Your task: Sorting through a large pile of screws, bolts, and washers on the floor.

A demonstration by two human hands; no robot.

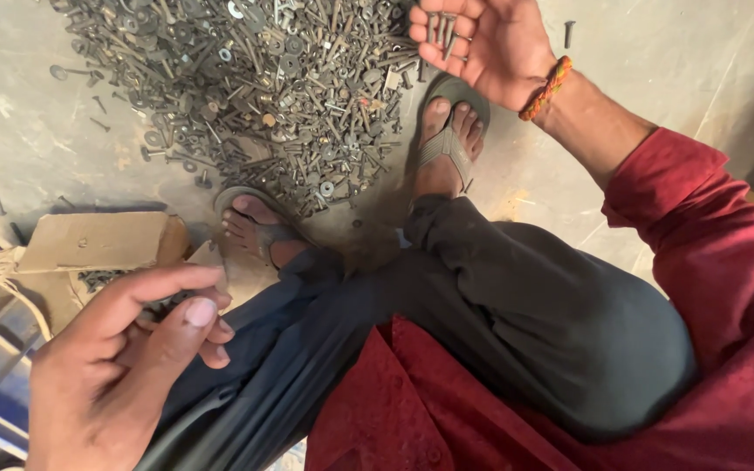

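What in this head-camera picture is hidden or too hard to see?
- Cardboard box: the contents are mostly hidden behind the left hand.
- Pile of bolts and washers: cut off by the top edge.
- Right hand: fingertips cut off at the top; a few bolts lie on it.

One package shows: a brown cardboard box (98,249) sitting on the grey floor (28,131) at the left of the view, just below the heap of bolts and washers (255,87). Its flaps stand open and bent, the top flap lying flat and plain, the edges worn and creased. Inside its opening a dark layer of small metal pieces can be made out. The left hand (124,366) hovers over its near side, partly covering it. A sandalled foot (259,225) rests just beside its right flap. No labels, signs or screens appear.
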